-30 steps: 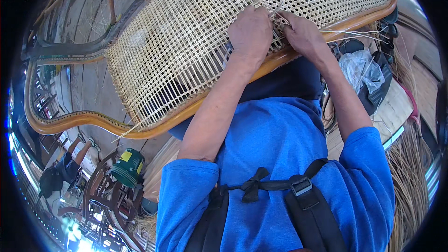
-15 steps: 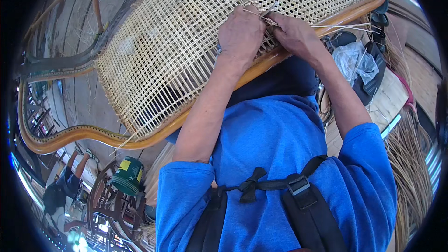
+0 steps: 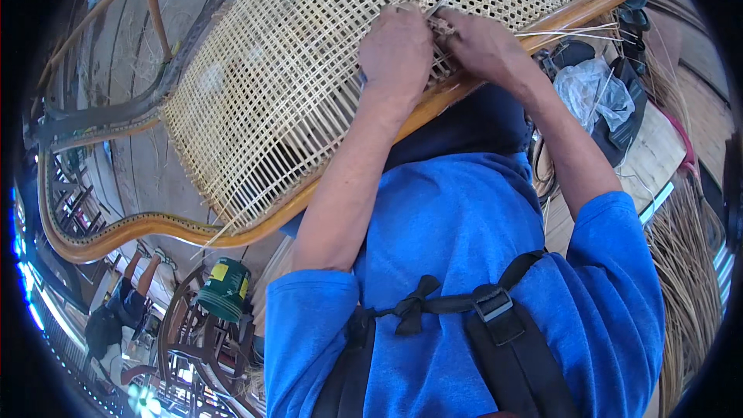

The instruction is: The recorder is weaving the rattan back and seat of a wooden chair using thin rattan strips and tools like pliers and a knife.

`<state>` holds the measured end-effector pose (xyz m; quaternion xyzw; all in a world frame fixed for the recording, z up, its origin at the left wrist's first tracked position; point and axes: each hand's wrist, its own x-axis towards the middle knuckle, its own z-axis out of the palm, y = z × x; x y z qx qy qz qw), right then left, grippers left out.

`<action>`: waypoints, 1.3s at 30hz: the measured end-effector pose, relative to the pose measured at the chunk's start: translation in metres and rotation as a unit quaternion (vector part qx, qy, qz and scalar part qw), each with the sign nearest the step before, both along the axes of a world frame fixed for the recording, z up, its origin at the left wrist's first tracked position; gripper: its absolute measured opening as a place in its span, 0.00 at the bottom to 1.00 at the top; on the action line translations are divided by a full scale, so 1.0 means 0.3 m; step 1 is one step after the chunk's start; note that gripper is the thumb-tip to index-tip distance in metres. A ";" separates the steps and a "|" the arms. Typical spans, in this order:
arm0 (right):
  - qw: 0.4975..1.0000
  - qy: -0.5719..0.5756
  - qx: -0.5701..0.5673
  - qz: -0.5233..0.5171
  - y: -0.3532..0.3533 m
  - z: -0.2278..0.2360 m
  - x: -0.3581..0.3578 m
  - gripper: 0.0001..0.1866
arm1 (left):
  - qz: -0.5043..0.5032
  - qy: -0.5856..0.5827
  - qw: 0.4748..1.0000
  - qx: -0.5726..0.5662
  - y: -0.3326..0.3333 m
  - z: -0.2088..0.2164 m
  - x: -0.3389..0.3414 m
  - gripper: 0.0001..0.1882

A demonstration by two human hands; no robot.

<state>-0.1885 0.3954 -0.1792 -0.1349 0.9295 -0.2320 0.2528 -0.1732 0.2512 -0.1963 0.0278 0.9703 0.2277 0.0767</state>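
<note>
Since before, our left hand (image 3: 396, 50) and right hand (image 3: 481, 40) slid right, both pinching a strand (image 3: 441, 25) on the cane (image 3: 286, 101); overpulling could snap it.

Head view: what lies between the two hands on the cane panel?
Between the left hand and right hand lie thin cane strands over the woven cane panel; the head view shows it.

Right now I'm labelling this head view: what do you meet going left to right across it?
Green can → woven cane panel → left hand → right hand → crumpled clear plastic bag → loose cane strands.
</note>
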 end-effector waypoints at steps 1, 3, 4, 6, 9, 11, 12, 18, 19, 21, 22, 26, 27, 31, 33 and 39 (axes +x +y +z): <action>0.996 0.035 -0.065 -0.045 0.022 -0.037 0.009 0.22 | 0.002 0.000 1.000 -0.002 -0.002 0.009 0.006 0.11; 0.992 0.022 -0.111 -0.050 0.041 -0.041 0.010 0.20 | 0.032 -0.017 0.997 0.062 -0.020 0.033 -0.005 0.11; 0.987 0.005 -0.151 -0.062 0.037 -0.040 0.012 0.19 | 0.042 -0.013 0.997 0.058 -0.056 0.050 -0.001 0.11; 0.992 -0.012 -0.110 -0.060 0.038 -0.004 0.022 0.21 | 0.087 -0.013 0.994 0.063 -0.155 0.115 0.040 0.12; 0.991 0.010 -0.119 -0.055 0.042 -0.023 0.028 0.21 | 0.121 -0.065 0.989 0.046 -0.309 0.174 0.124 0.13; 0.994 0.078 -0.071 -0.037 0.044 -0.047 0.036 0.20 | 0.150 -0.090 0.985 0.015 -0.358 0.171 0.176 0.13; 0.994 0.078 -0.072 -0.030 0.024 -0.027 0.040 0.20 | 0.157 -0.089 0.983 0.015 -0.353 0.166 0.190 0.13; 1.000 0.011 0.004 -0.001 -0.018 0.010 0.029 0.18 | 0.043 -0.023 0.996 0.078 -0.081 0.065 0.061 0.11; 1.000 0.021 0.010 0.003 -0.015 0.005 0.030 0.17 | 0.042 -0.024 0.996 0.079 -0.064 0.055 0.044 0.11; 0.999 0.040 0.008 0.012 -0.010 -0.003 0.037 0.17 | 0.047 -0.020 0.996 0.074 -0.039 0.040 0.021 0.11; 0.998 0.060 0.005 0.022 -0.009 -0.005 0.040 0.17 | 0.043 -0.023 0.996 0.074 -0.035 0.034 0.018 0.11; 0.997 0.035 0.058 0.032 -0.022 0.004 0.045 0.21 | 0.034 -0.023 0.997 0.071 -0.020 0.023 0.013 0.11; 0.997 0.037 0.062 0.015 -0.035 0.036 0.043 0.21 | 0.042 -0.030 0.997 0.061 -0.017 0.029 0.007 0.11; 0.998 0.052 -0.025 -0.041 0.002 0.003 0.044 0.17 | 0.048 -0.044 0.996 0.054 -0.008 0.038 0.000 0.11; 0.998 0.047 -0.007 -0.029 -0.008 0.016 0.037 0.17 | 0.047 -0.044 0.996 0.062 -0.010 0.033 0.003 0.11; 0.999 0.041 0.020 -0.012 -0.026 0.012 0.050 0.21 | 0.033 -0.040 0.995 0.087 -0.034 0.012 0.007 0.11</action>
